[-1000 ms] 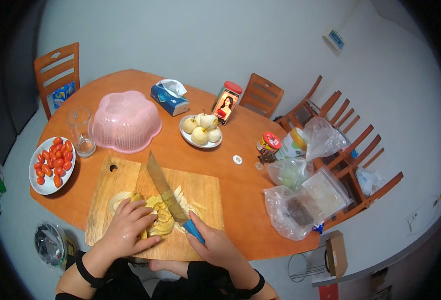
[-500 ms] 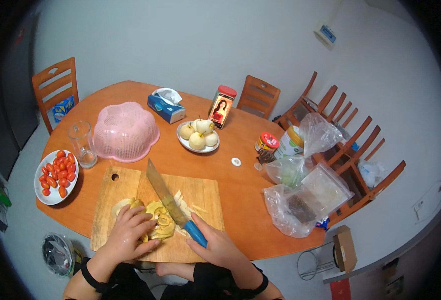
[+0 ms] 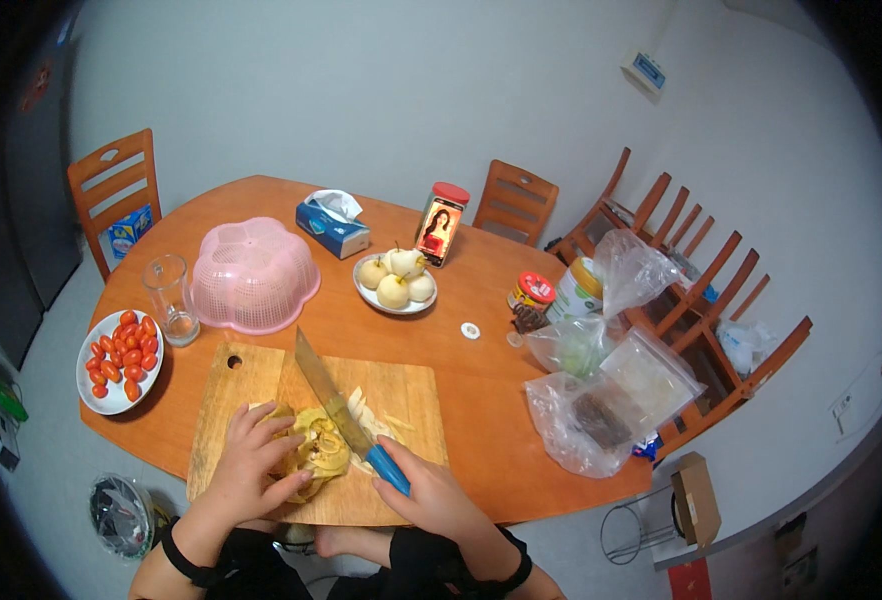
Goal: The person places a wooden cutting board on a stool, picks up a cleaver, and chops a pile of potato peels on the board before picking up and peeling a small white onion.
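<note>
My right hand (image 3: 429,487) is closed round the blue handle of a kitchen knife (image 3: 328,392). Its wide, stained blade lies slantwise over the wooden cutting board (image 3: 416,395), tip pointing to the far left. To the left of the blade is a heap of yellow-green cut food (image 3: 326,445), its kind unclear. My left hand (image 3: 246,465) holds the heap from its left side, fingers curved over it and thumb at the near side. Part of the heap is hidden under that hand. Pale thin slices (image 3: 361,415) lie along the right side of the blade.
Left of the board are a plate of cherry tomatoes (image 3: 111,395), a glass mug (image 3: 172,300) and a pink colander (image 3: 251,275) upside down. Farther back stand a tissue box (image 3: 331,230), a plate of peeled pears (image 3: 394,288) and a phone (image 3: 438,233). Plastic bags (image 3: 586,425) lie right.
My left hand has shifted slightly on the heap, and a pale round piece beside its fingers no longer shows. The knife stays almost in place. The whole view has tilted a little.
</note>
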Tool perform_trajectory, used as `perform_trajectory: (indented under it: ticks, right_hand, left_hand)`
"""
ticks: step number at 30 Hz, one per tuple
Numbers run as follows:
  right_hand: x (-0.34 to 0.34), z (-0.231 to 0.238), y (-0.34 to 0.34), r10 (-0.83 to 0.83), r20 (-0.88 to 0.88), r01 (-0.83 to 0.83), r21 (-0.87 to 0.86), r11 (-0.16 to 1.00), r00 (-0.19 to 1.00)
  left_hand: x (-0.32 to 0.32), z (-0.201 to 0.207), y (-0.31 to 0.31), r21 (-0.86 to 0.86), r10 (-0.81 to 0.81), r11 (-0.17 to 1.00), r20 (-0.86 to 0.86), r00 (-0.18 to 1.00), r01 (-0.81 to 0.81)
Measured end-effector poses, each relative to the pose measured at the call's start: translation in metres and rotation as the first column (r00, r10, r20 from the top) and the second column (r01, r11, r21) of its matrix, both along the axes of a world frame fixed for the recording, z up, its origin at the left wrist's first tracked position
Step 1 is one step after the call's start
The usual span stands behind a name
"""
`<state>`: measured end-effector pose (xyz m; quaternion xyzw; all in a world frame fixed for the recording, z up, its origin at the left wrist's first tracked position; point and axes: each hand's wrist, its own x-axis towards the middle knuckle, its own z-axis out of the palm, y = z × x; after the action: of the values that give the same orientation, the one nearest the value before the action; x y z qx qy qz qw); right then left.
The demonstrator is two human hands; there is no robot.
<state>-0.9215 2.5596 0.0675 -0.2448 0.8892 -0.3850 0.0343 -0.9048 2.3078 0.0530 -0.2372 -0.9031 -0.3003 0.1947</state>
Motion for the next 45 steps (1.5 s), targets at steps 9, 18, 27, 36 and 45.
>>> perform_trajectory:
  ticks: [9,18,27,36,45]
  right_hand:
    - [0.002,-0.007,-0.002,-0.03,-0.048,0.029,-0.009,1.0,0.998]
    - [0.002,-0.015,-0.004,-0.035,-0.085,0.043,0.09,0.995,0.996]
    - [0.006,-0.008,-0.012,-0.154,-0.011,0.153,0.204,0.967,0.988]
    - [0.007,-0.025,-0.019,-0.207,-0.145,0.221,0.086,0.971,0.967]
    - [0.027,-0.009,-0.014,-0.31,-0.03,0.305,-0.106,0.946,0.95]
  left_hand:
    - [0.045,0.002,-0.037,0.345,0.232,0.907,0.064,0.971,-0.24]
    - [0.107,-0.002,-0.063,0.491,0.373,0.791,0.09,0.924,-0.367]
    - [0.171,0.0,-0.067,0.626,0.36,0.696,0.121,0.925,-0.353]
    - [0.238,-0.006,-0.085,0.669,0.412,0.663,0.048,0.91,-0.336]
    - [0.271,0.007,-0.075,0.674,0.418,0.668,0.012,0.908,-0.317]
